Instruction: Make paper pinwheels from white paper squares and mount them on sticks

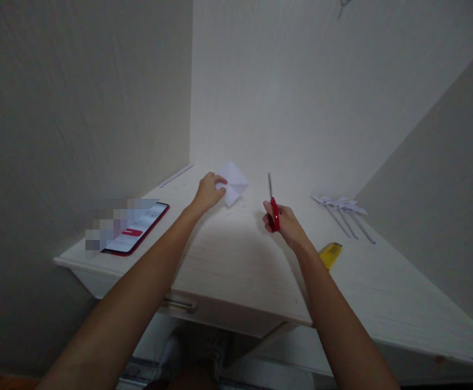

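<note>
My left hand [209, 190] pinches a creased white square of paper [233, 183] by its left corner, holding it tilted just above the white desk [236, 260]. My right hand [282, 221] is closed round the red handles of a pair of scissors [272, 205]. The scissor blades point up and away, closed, a little to the right of the paper and not touching it.
A red-cased phone [136, 228] lies on the desk's left side, its screen lit. Several white paper pinwheels on sticks [344, 211] lie at the right. A yellow object [330, 253] sits behind my right forearm. A thin white strip [175, 176] lies by the left wall. Walls enclose the desk on three sides.
</note>
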`<action>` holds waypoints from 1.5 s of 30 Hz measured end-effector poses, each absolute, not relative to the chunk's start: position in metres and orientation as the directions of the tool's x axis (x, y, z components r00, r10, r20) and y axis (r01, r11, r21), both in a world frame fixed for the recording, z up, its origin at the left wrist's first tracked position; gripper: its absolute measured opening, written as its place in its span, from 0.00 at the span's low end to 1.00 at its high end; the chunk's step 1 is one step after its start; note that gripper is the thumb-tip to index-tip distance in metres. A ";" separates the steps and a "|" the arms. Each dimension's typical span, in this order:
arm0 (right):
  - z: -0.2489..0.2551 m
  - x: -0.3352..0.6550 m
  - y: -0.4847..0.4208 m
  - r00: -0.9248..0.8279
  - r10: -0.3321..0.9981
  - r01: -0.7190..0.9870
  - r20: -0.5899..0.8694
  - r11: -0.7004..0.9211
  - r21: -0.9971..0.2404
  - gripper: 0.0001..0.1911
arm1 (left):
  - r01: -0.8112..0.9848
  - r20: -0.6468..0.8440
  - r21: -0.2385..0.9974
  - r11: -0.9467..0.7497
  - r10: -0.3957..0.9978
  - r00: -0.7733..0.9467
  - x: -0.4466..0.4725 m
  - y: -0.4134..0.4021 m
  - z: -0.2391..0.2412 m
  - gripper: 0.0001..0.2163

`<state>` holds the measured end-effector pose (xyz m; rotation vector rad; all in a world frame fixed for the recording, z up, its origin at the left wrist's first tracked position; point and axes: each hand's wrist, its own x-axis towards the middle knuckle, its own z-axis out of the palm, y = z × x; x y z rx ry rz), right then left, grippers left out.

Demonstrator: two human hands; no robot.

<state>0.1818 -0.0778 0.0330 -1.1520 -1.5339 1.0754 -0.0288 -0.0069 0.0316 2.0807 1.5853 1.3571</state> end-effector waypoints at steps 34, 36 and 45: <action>0.022 0.165 -0.069 0.174 0.962 -0.323 0.212 0.258 -0.911 0.19 | 0.065 0.428 0.874 -0.481 0.828 0.361 0.001 -0.029 0.030 0.16; 0.019 0.165 -0.068 0.145 0.963 -0.289 0.227 0.260 -0.921 0.19 | 0.060 0.460 0.865 -0.498 0.836 0.299 0.002 -0.028 0.031 0.13; 0.017 0.161 -0.070 0.115 0.962 -0.171 0.248 0.265 -0.949 0.19 | 0.214 0.531 0.807 -0.550 0.835 0.143 0.002 -0.026 0.031 0.13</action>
